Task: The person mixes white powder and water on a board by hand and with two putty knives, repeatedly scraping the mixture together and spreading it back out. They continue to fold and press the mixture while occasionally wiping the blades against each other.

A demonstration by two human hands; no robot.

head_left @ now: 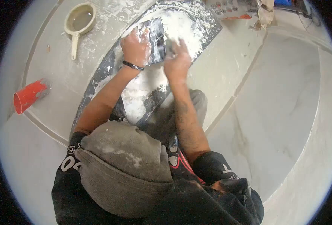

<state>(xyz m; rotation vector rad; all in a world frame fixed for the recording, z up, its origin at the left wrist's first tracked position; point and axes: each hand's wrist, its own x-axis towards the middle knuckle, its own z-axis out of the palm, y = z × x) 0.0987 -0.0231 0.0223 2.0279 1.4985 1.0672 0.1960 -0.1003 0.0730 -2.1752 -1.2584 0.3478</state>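
A dark sheet (211, 33), thickly smeared with white paste and powder, lies in front of me. On its left part, my left hand (136, 47) is closed with fingers curled down, coated in white, a black bracelet at the wrist. My right hand (178, 62), blurred by motion, is bent over the sheet's middle with something grey (169, 48) at its fingers; I cannot tell what it is. Between the hands a dark streak shows through the white. Heavier white paste (177, 24) is spread just beyond the right hand.
A pale dipper (74, 36) with a handle stands at the upper left, liquid inside. Lower left lies a red cup (30, 95) on its side, grey residue at its base. Printed packaging (229, 8) sits at the far right. Large pale tiles (274, 93) surround the sheet.
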